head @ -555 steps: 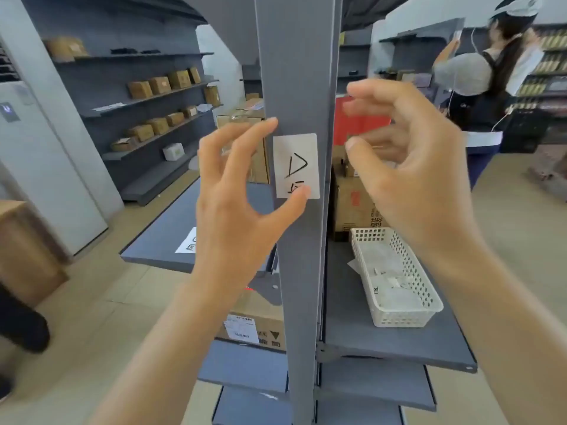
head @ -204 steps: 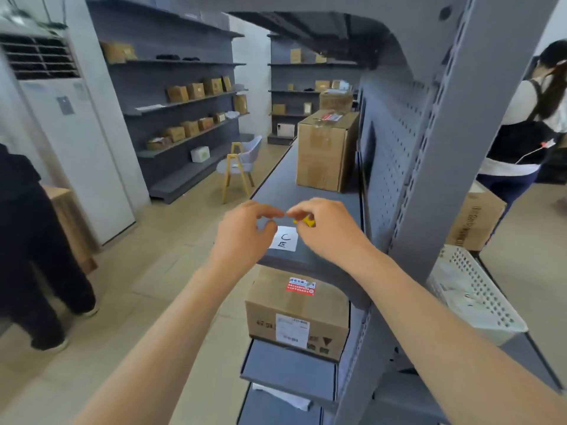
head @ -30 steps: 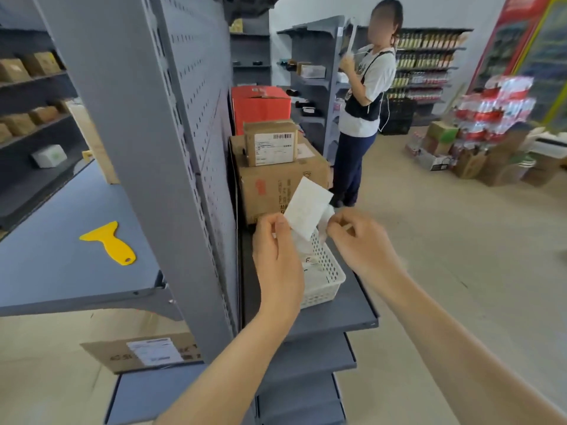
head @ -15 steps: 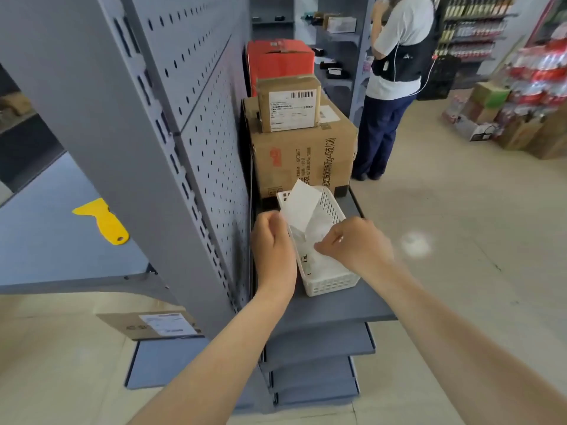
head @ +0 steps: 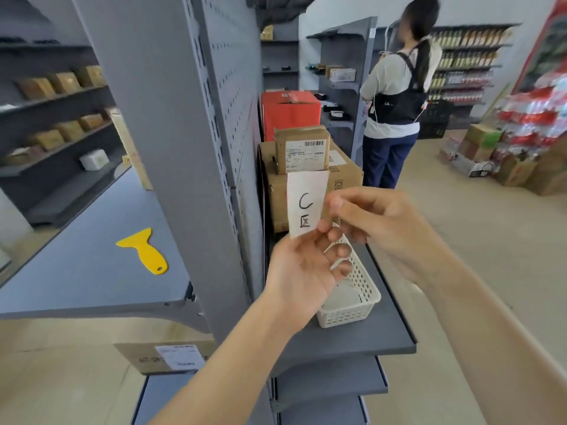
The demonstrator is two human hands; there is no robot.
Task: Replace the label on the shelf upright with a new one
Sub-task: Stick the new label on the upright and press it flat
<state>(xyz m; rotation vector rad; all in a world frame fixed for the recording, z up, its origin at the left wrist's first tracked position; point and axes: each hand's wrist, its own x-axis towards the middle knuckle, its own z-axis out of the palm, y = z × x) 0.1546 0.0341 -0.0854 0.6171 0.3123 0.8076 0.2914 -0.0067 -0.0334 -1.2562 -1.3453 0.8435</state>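
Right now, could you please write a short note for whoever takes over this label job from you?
Left hand: palm up, pinching the bottom edge of the new label, marked C.
Right hand: fingertips at the label's right edge; whether the backing is being peeled I cannot tell.
Both hands are over the white basket on the right-hand shelf.
The yellow scraper lies on the left shelf.
The shelf upright shows no label on its visible face, so the old one seems to be off.
Left: stick the new label on the upright and press it flat.
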